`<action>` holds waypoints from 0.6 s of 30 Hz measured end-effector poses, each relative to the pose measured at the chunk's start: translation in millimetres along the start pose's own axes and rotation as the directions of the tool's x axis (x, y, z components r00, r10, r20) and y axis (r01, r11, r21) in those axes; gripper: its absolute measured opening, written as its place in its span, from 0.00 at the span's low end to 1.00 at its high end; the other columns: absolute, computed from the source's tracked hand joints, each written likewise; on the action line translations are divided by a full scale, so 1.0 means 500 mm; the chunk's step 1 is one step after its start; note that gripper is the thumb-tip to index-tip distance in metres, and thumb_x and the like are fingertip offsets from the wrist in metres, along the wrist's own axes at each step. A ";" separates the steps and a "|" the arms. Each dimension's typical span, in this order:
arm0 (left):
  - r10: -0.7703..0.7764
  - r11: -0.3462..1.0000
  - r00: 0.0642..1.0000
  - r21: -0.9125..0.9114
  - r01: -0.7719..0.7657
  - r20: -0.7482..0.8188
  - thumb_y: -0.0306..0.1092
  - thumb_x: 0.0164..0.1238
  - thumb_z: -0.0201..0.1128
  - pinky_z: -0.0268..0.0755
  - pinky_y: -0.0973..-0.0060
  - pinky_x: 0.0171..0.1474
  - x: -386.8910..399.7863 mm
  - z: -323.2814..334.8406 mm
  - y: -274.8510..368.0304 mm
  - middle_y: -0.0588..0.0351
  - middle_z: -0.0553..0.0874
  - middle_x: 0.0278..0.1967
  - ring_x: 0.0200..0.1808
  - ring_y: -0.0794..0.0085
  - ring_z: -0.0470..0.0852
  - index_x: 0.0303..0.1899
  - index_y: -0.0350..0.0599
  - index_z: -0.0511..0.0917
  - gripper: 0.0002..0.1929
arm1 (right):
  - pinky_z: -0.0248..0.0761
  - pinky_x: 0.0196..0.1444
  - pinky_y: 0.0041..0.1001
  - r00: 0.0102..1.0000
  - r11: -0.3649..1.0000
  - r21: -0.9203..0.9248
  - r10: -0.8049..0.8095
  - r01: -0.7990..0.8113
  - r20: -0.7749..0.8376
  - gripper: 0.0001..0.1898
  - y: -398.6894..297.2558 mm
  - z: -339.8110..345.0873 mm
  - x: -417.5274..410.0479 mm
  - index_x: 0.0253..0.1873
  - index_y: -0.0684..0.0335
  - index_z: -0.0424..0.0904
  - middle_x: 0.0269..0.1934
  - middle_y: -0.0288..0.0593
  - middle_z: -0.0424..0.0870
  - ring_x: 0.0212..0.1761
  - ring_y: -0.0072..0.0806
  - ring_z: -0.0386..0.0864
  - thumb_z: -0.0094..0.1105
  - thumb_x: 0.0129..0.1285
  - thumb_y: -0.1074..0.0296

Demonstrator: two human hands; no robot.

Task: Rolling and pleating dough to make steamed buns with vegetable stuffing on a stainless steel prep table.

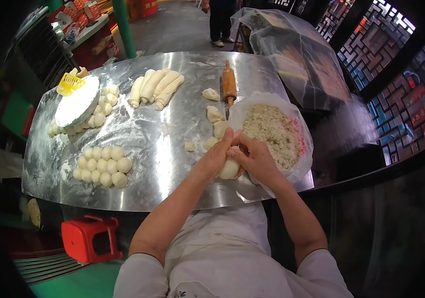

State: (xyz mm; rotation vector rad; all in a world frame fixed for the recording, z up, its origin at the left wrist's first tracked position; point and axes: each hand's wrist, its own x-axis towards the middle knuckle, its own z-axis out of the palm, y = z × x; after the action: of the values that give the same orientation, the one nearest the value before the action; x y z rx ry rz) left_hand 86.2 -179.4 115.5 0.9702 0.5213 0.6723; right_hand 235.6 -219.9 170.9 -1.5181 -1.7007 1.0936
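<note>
A pale, rounded piece of dough (pixel 230 168) is between my two hands, low over the steel table. My left hand (pixel 218 151) cups it from the left, and my right hand (pixel 255 154) pinches at its upper side with bent fingers. Just right of them lies a plastic-lined container of crumbly pale filling (pixel 270 130). Loose dough pieces (pixel 214 114) lie beyond my left hand, and a wooden rolling pin (pixel 229 82) rests above them. Rows of round dough balls (pixel 101 165) sit at the left. Several dough rolls (pixel 156 86) lie side by side farther back.
On the floured steel table (pixel 149 149), a white basin of flour (pixel 78 102) holds a yellow plastic scraper (pixel 70 84), with more dough balls around it. A red stool (pixel 90 239) stands below left. A plastic-covered rack (pixel 302 59) is beyond the right edge; a person (pixel 221 22) stands past the table.
</note>
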 end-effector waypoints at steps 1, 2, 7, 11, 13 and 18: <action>-0.034 0.999 0.999 -0.037 0.033 -0.010 0.71 0.77 0.34 0.79 0.71 0.32 -0.005 -0.008 -0.004 0.53 0.83 0.37 0.29 0.71 0.83 0.70 0.36 0.67 0.44 | 0.71 0.39 0.33 1.000 1.000 -0.001 0.000 0.000 0.006 0.09 0.006 0.012 0.002 0.44 0.63 0.81 0.30 0.44 0.82 0.35 0.33 0.82 0.63 0.68 0.64; -0.068 0.995 0.997 -0.074 0.066 -0.021 0.69 0.78 0.35 0.79 0.71 0.32 -0.010 -0.016 -0.010 0.53 0.83 0.39 0.29 0.70 0.83 0.67 0.36 0.71 0.42 | 0.70 0.40 0.34 0.978 0.972 -0.126 -0.204 0.198 -0.041 0.08 0.020 0.026 0.006 0.44 0.65 0.79 0.30 0.45 0.81 0.34 0.35 0.80 0.62 0.67 0.67; -0.036 0.990 0.958 0.118 0.072 -0.284 0.61 0.82 0.40 0.77 0.73 0.32 -0.047 -0.053 -0.029 0.53 0.84 0.32 0.29 0.72 0.83 0.56 0.36 0.79 0.33 | 0.70 0.42 0.37 0.783 0.670 -0.589 -0.614 0.451 -0.099 0.06 0.051 0.085 0.045 0.44 0.65 0.75 0.33 0.51 0.81 0.34 0.48 0.78 0.59 0.68 0.70; 0.089 0.992 0.946 0.110 -0.057 -0.310 0.56 0.83 0.43 0.76 0.76 0.33 -0.115 -0.075 -0.012 0.53 0.83 0.24 0.27 0.72 0.82 0.59 0.36 0.78 0.30 | 0.70 0.44 0.43 0.872 0.862 -0.411 -0.421 0.298 -0.251 0.04 0.083 0.109 0.086 0.44 0.64 0.74 0.37 0.52 0.81 0.38 0.50 0.80 0.57 0.69 0.71; 0.049 0.994 0.950 0.104 -0.018 -0.307 0.53 0.83 0.44 0.77 0.75 0.37 -0.134 -0.117 0.021 0.52 0.84 0.28 0.30 0.70 0.83 0.64 0.36 0.73 0.28 | 0.70 0.43 0.44 0.897 0.907 -0.330 -0.355 0.261 -0.264 0.04 0.083 0.126 0.085 0.45 0.64 0.74 0.37 0.52 0.81 0.39 0.51 0.79 0.57 0.69 0.71; 0.127 0.944 0.926 0.330 -0.003 -0.356 0.43 0.77 0.56 0.71 0.69 0.62 -0.151 -0.326 0.002 0.46 0.83 0.55 0.58 0.63 0.80 0.77 0.41 0.54 0.34 | 0.72 0.43 0.42 0.971 0.942 -0.254 -0.236 0.219 -0.038 0.05 0.101 0.202 -0.004 0.46 0.64 0.75 0.39 0.52 0.81 0.41 0.52 0.80 0.57 0.68 0.73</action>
State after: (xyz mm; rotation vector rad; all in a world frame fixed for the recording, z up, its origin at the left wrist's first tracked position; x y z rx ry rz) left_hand -75.2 -140.7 47.2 1.1788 0.9636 0.8566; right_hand 173.7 -240.0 78.6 -1.4405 -1.9662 0.7225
